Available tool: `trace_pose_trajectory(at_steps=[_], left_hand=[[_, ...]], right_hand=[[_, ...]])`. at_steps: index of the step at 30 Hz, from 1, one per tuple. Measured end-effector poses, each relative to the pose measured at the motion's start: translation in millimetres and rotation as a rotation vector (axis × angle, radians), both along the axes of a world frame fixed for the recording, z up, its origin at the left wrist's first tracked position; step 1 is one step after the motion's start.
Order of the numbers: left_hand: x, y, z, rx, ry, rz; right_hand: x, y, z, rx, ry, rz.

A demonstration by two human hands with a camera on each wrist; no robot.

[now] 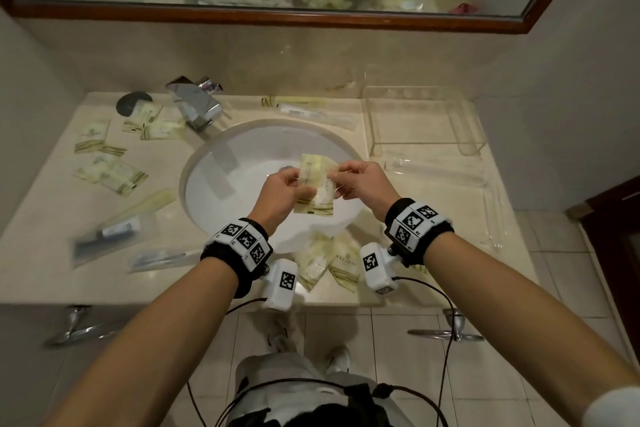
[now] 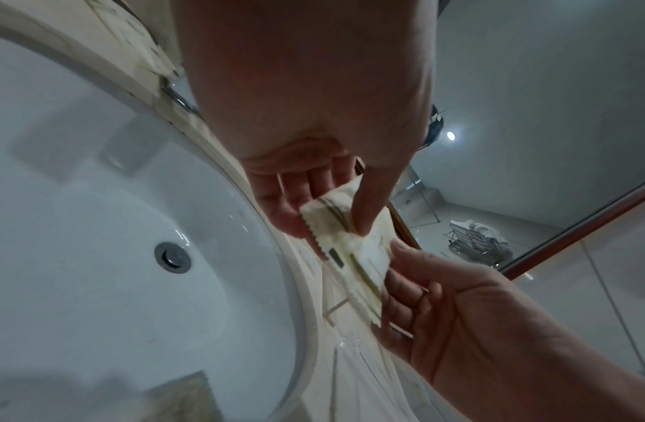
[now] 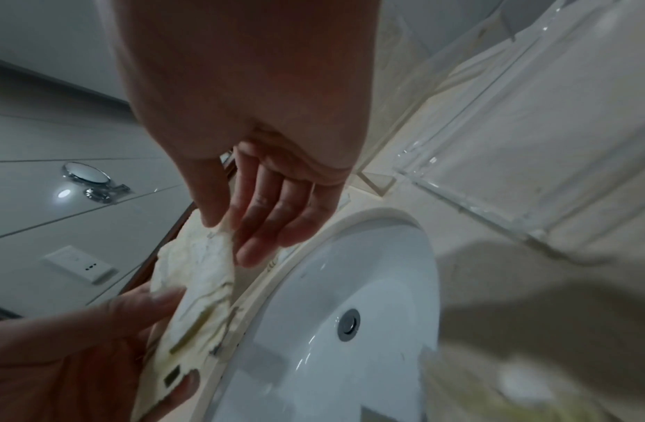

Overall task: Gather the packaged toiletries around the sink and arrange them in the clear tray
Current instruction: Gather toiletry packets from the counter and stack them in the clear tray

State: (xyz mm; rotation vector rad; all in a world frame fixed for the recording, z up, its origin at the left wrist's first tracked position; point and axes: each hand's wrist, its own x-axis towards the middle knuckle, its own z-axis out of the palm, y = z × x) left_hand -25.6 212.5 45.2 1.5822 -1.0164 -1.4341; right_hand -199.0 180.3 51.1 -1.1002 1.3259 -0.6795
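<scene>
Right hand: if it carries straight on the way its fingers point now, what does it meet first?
The right hand points left at the packets it already pinches; beyond them, probably the left hand holding their other edge. Depth looks close, but unsure.

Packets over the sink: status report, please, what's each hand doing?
Left hand and right hand both pinch the yellow packets above the sink. Clear tray holds nothing. Path to tray unobstructed.
</scene>
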Motion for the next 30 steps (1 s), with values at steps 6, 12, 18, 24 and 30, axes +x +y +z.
trace_pose_trajectory(at_steps=[6,12,18,24,30], left_hand=[[16.1,-0.1,-8.4,0.01,-0.09,0.064],[27.9,-5.3,-12.1,-0.003,-0.143,0.074],[39.9,-17.7,-19.4,-0.001,-0.145,0.038],[42.7,-28.9,-23.3,-0.007,-0.147,-0.002],[40.7,-40.0,-22.6,-0.032,-0.137,-0.057]], right_hand=[[-14.4,9.1,-22.5,0.007,0.237,0.098],[-6.2,7.1,-41.6,0.024,0.671,0.436],[14.8,0.0,-47.6,0.107,0.904,0.65],[18.3,-6.8,-44.0,0.158,0.697,0.53],[14.2,-13.4,-33.0,0.133,0.396,0.335]])
